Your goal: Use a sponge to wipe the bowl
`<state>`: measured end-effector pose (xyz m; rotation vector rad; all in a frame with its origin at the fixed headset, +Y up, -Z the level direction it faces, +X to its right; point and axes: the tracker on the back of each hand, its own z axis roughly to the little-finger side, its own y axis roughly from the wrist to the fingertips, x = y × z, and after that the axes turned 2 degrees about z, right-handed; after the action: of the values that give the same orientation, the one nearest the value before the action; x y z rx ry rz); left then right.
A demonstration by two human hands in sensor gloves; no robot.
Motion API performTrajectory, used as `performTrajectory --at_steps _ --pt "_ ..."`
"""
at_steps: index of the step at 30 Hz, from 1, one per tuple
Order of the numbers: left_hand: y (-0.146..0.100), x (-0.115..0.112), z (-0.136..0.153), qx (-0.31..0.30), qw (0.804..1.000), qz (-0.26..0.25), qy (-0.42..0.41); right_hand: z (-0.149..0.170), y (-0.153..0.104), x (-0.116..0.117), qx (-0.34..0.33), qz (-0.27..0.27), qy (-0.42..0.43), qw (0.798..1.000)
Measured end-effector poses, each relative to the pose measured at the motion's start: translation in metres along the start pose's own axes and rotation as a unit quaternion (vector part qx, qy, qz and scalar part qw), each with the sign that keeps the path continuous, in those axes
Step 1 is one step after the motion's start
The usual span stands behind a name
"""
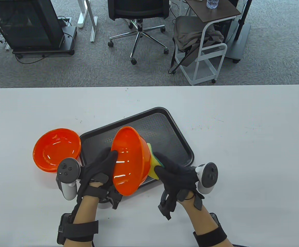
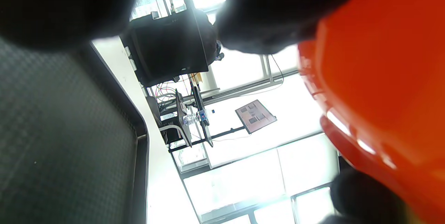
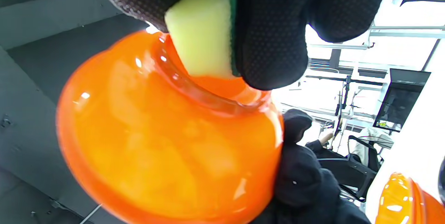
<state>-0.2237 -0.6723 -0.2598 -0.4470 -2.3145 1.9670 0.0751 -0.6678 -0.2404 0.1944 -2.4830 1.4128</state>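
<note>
Glove fabric fills the top of both wrist views, so I see little of either grip up close. From my left wrist camera the left hand (image 2: 260, 15) is only dark blur along the top edge, with the bowl (image 2: 389, 78) a big orange wall at right and the tray (image 2: 62, 140) at left.

From the table view, my left hand (image 1: 100, 167) holds the bowl (image 1: 130, 159) tilted on its side above the tray (image 1: 170, 133), the opening turned toward the left; the thumb curls over the rim into the inside, while the other fingers are hidden behind it. My right hand (image 1: 175, 175) grips the sponge (image 1: 153, 164), fingers curled round it, and presses it against the bowl's outer bottom. Most of the sponge is covered by the glove; the right wrist view shows its yellow face (image 3: 200, 43) on the bowl's foot ring (image 3: 208, 95), with a thin green edge.

More orange bowls (image 1: 56, 149) sit stacked on the surface (image 1: 255, 154) just left of the tray; how many I cannot tell.
</note>
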Motion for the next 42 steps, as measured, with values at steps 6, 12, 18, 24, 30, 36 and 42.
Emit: performTrajectory --at_steps 6,12,18,24,30,36,42 --pt "0.0 -0.004 -0.006 -0.029 0.999 0.017 -0.011 0.002 0.0 0.0 0.012 -0.008 -0.006 1.0" --pt "0.0 -0.002 -0.007 -0.05 0.998 -0.006 -0.023 0.008 0.001 0.0 0.038 -0.041 -0.003 0.998" --pt "-0.005 0.016 -0.006 -0.026 0.997 -0.066 0.025 0.014 0.0 0.003 0.06 -0.064 -0.029 0.996" --pt "-0.008 0.027 -0.006 -0.015 0.99 -0.112 0.079 0.015 -0.002 -0.001 0.082 -0.037 -0.05 0.995" --pt "-0.011 0.037 -0.01 -0.01 0.975 -0.15 0.165 0.015 -0.003 -0.006 0.097 -0.02 -0.066 0.993" --pt "-0.01 0.042 -0.007 -0.003 0.97 -0.154 0.186 0.017 -0.003 -0.006 0.098 -0.024 -0.081 0.992" --pt "-0.007 0.052 0.005 0.019 0.984 -0.136 0.111 0.021 -0.003 -0.013 0.101 -0.022 -0.086 0.991"
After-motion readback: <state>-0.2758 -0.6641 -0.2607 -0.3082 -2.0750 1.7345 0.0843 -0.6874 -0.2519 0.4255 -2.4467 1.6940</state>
